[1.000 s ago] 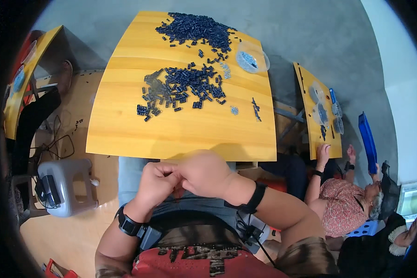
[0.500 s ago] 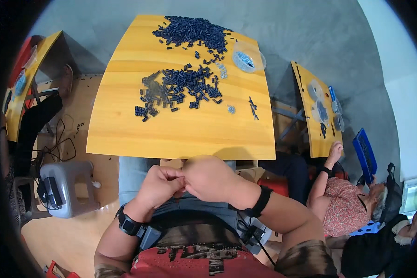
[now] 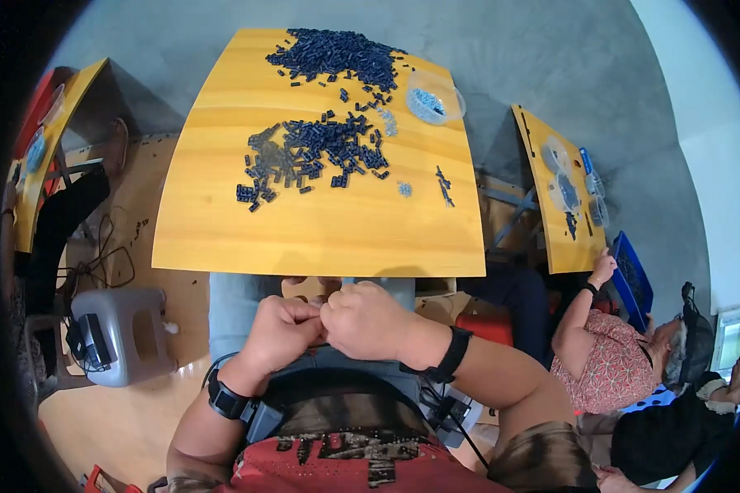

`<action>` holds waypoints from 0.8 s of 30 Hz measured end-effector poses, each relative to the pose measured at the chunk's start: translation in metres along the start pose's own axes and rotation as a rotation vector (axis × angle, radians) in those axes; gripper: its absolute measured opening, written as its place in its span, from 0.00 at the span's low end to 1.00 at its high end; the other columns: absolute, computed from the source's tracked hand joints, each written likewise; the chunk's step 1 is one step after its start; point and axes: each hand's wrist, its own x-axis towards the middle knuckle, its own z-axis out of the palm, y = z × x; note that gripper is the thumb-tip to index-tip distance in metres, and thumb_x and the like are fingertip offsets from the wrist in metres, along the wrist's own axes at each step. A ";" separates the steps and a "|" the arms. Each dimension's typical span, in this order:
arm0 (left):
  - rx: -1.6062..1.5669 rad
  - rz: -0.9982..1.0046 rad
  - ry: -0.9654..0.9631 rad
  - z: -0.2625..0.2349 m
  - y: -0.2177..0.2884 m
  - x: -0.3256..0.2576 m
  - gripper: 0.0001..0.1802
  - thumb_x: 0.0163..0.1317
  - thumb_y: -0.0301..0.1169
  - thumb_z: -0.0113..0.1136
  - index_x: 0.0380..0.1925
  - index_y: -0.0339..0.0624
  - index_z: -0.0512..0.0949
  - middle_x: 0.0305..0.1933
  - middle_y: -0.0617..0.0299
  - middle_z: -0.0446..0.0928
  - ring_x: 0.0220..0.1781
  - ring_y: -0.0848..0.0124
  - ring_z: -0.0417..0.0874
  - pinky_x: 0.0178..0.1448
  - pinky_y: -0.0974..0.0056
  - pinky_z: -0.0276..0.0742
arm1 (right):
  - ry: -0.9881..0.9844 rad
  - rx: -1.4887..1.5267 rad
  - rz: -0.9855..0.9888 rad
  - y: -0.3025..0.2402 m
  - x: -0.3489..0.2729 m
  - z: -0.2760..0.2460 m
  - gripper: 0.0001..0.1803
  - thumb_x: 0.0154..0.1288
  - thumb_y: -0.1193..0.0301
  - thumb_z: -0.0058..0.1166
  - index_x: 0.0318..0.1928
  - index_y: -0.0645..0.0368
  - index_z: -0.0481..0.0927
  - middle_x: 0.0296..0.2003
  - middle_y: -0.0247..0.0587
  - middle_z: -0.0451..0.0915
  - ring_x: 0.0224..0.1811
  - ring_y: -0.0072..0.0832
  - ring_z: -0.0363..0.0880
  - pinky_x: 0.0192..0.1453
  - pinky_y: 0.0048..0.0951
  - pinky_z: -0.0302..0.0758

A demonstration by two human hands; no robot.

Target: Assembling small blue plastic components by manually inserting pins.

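Note:
My left hand (image 3: 281, 331) and my right hand (image 3: 368, 320) meet over my lap, just off the near edge of the yellow wooden table (image 3: 321, 242). Both are closed, fingertips pinched together, and whatever sits between them is hidden. On the table lies a pile of small dark blue-black plastic pieces (image 3: 333, 144), with a larger pile (image 3: 337, 57) of them behind it. Little clear or silvery bits form a small heap (image 3: 404, 190) on the right. Beside that lie a few thin dark joined pieces (image 3: 444, 187).
A clear round tub (image 3: 429, 105) with light-blue bits stands at the table's far right. To the right, a co-worker in a patterned red top (image 3: 604, 357) sits by another yellow table (image 3: 555, 238), near a blue tray (image 3: 631, 279). A grey stool (image 3: 123, 333) is at left.
My right hand has turned and lowered slightly, still against the left. The view has shifted a little. At right, the co-worker's hand and the blue tray have come closer together.

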 end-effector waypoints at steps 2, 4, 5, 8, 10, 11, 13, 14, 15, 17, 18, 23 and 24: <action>0.021 0.032 0.010 -0.001 0.005 0.001 0.07 0.58 0.21 0.57 0.31 0.31 0.83 0.24 0.61 0.80 0.24 0.79 0.77 0.28 0.72 0.73 | 0.014 -0.023 0.038 -0.001 0.000 -0.003 0.09 0.45 0.68 0.60 0.22 0.60 0.75 0.22 0.41 0.75 0.27 0.38 0.77 0.32 0.36 0.74; 0.091 -0.034 -0.013 -0.003 0.008 0.001 0.06 0.58 0.20 0.57 0.31 0.30 0.83 0.23 0.61 0.80 0.25 0.79 0.77 0.29 0.72 0.73 | 0.017 -0.039 0.043 -0.005 0.007 -0.012 0.10 0.45 0.67 0.61 0.22 0.60 0.75 0.22 0.41 0.75 0.27 0.38 0.77 0.32 0.36 0.74; 0.093 -0.035 -0.014 -0.004 0.006 0.000 0.06 0.58 0.20 0.57 0.31 0.30 0.83 0.23 0.61 0.80 0.25 0.79 0.77 0.29 0.72 0.73 | 0.018 -0.056 0.048 -0.007 0.010 -0.015 0.11 0.44 0.66 0.62 0.23 0.60 0.76 0.22 0.41 0.75 0.27 0.38 0.77 0.32 0.36 0.74; -0.002 -0.009 0.010 -0.003 0.002 -0.002 0.06 0.58 0.20 0.57 0.30 0.30 0.83 0.22 0.61 0.80 0.24 0.80 0.77 0.28 0.72 0.73 | -0.037 -0.096 0.102 -0.012 0.009 -0.016 0.12 0.43 0.65 0.63 0.24 0.60 0.76 0.23 0.41 0.76 0.28 0.38 0.77 0.33 0.37 0.74; 0.045 0.007 0.023 0.002 0.006 -0.004 0.07 0.58 0.20 0.56 0.29 0.31 0.83 0.21 0.62 0.80 0.22 0.79 0.77 0.26 0.72 0.72 | -0.061 -0.066 0.081 -0.009 0.001 -0.011 0.13 0.43 0.65 0.64 0.24 0.60 0.76 0.23 0.40 0.75 0.28 0.38 0.77 0.33 0.37 0.74; 0.045 0.007 0.023 0.004 0.009 -0.005 0.07 0.58 0.20 0.56 0.29 0.31 0.83 0.21 0.62 0.80 0.22 0.79 0.77 0.26 0.72 0.72 | -0.088 -0.034 0.058 -0.008 -0.003 -0.008 0.13 0.43 0.65 0.64 0.24 0.59 0.76 0.23 0.40 0.75 0.28 0.37 0.77 0.33 0.37 0.74; 0.060 0.015 0.019 0.008 0.012 -0.007 0.08 0.58 0.19 0.55 0.29 0.31 0.83 0.20 0.63 0.79 0.21 0.79 0.76 0.25 0.73 0.71 | -0.039 -0.034 0.053 -0.008 -0.008 -0.003 0.13 0.43 0.65 0.64 0.25 0.59 0.76 0.23 0.40 0.75 0.28 0.37 0.77 0.33 0.37 0.74; 0.059 0.012 0.020 0.008 0.010 -0.007 0.08 0.58 0.19 0.55 0.29 0.31 0.83 0.20 0.63 0.79 0.21 0.79 0.76 0.25 0.73 0.71 | 0.010 -0.035 0.047 -0.008 -0.010 -0.001 0.13 0.43 0.64 0.64 0.25 0.59 0.76 0.23 0.39 0.74 0.28 0.37 0.77 0.33 0.37 0.74; 0.074 0.032 0.025 0.008 0.007 -0.007 0.08 0.58 0.19 0.55 0.29 0.32 0.84 0.19 0.63 0.78 0.20 0.79 0.76 0.25 0.73 0.71 | 0.008 -0.032 0.046 -0.008 -0.011 0.001 0.13 0.43 0.64 0.64 0.25 0.59 0.76 0.23 0.39 0.74 0.28 0.37 0.77 0.33 0.37 0.74; 0.090 0.048 0.032 0.008 0.008 -0.008 0.08 0.58 0.19 0.54 0.29 0.32 0.84 0.19 0.63 0.77 0.20 0.79 0.76 0.24 0.73 0.71 | 0.017 -0.008 0.087 -0.010 -0.013 0.004 0.14 0.44 0.64 0.65 0.25 0.58 0.76 0.23 0.39 0.74 0.29 0.37 0.77 0.34 0.37 0.74; 0.127 0.019 0.008 0.007 0.012 -0.009 0.07 0.58 0.19 0.56 0.31 0.31 0.83 0.22 0.61 0.79 0.24 0.78 0.78 0.28 0.72 0.74 | 0.016 -0.003 0.087 -0.010 -0.014 0.006 0.14 0.44 0.64 0.65 0.25 0.58 0.76 0.23 0.39 0.74 0.29 0.37 0.77 0.34 0.37 0.74; 0.090 -0.051 -0.043 0.006 0.009 -0.002 0.06 0.60 0.21 0.58 0.33 0.29 0.83 0.27 0.59 0.82 0.28 0.77 0.81 0.33 0.72 0.78 | 0.018 -0.083 0.172 -0.014 -0.016 -0.002 0.14 0.46 0.64 0.64 0.28 0.58 0.75 0.25 0.39 0.73 0.32 0.37 0.75 0.36 0.37 0.73; -0.036 -0.060 -0.016 0.007 0.010 -0.001 0.06 0.61 0.22 0.59 0.32 0.29 0.83 0.25 0.59 0.81 0.25 0.77 0.78 0.29 0.71 0.76 | 0.021 -0.081 0.180 -0.014 -0.015 -0.008 0.14 0.46 0.64 0.64 0.28 0.58 0.75 0.25 0.39 0.73 0.32 0.37 0.75 0.36 0.37 0.73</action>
